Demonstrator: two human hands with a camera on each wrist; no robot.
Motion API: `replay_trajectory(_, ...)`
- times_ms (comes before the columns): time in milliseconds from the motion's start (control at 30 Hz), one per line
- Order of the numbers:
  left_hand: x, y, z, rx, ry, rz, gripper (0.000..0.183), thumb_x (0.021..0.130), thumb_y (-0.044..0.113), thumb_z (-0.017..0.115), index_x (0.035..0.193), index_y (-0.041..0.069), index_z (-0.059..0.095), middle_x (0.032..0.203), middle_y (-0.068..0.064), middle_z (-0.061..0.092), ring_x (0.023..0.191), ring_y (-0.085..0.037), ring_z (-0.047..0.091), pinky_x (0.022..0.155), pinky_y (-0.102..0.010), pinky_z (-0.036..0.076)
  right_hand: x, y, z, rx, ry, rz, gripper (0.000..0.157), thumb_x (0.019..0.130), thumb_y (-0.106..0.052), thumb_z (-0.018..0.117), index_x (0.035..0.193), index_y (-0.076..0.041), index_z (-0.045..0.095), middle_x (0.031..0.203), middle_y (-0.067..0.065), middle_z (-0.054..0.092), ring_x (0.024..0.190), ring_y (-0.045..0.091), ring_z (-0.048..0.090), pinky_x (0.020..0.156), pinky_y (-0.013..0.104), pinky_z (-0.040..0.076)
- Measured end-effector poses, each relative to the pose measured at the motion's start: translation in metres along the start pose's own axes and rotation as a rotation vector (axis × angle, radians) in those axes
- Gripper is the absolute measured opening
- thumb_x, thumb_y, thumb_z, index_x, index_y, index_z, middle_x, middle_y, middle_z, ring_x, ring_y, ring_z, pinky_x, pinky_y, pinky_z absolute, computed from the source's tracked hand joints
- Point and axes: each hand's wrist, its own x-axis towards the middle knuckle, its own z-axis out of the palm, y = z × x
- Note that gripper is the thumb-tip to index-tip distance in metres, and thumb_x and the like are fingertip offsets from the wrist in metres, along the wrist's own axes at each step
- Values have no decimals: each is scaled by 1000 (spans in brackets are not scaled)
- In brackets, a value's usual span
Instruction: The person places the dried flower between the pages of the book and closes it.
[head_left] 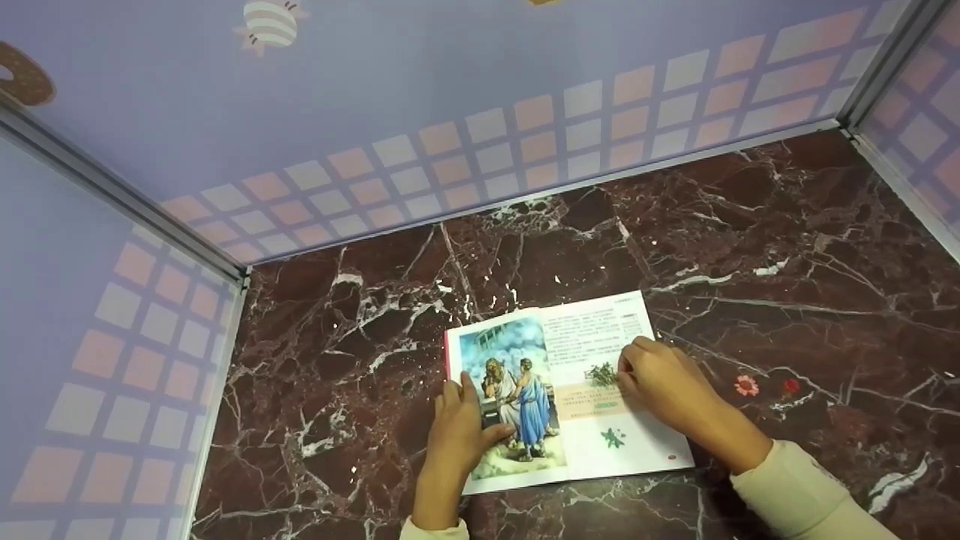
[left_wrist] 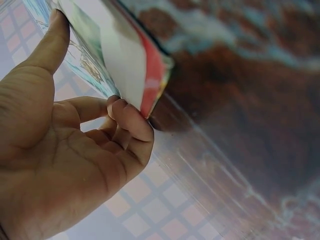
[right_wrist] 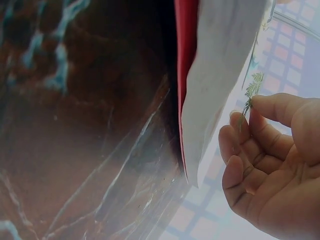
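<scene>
An open book (head_left: 592, 457) lies on the dark marbled surface, with a coloured picture of two robed figures on its left page. My left hand (head_left: 457, 424) rests at that page's outer edge. Its thumb is stretched over the picture, and in the left wrist view the fingertips touch the book's edge. Over the right page, my right hand (head_left: 664, 382) pinches a feathery green sprig (right_wrist: 254, 86) between thumb and fingertips. A smaller green leaf sprig (head_left: 613, 437) shows lower on the same page.
Right of the book lie a pink flower (head_left: 746, 385) and a red flower (head_left: 791, 385). Small pale specks are scattered on the marbled surface (head_left: 360, 420). Lilac panels with pink and white checks (head_left: 487, 135) stand behind and at both sides.
</scene>
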Motion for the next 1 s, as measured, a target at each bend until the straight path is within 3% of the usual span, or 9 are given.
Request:
replay_trajectory(267, 1, -1, 1, -4, 2, 15, 108, 72, 39, 86, 148, -16, 32, 131, -32, 43, 114, -42, 47, 99, -50, 48, 1, 0, 4, -5, 18, -22, 19, 81, -5, 73, 70, -13, 62, 70, -5, 52, 59, 12, 50, 56, 31, 49)
replay_trajectory(1000, 0, 0, 0, 1, -5, 9, 108, 73, 39, 86, 148, -16, 31, 134, -33, 43, 116, -43, 48, 100, -50, 48, 2, 0, 8, -26, 42, -50, 21, 81, -1, 71, 68, -13, 60, 68, -3, 51, 58, 12, 48, 54, 30, 47)
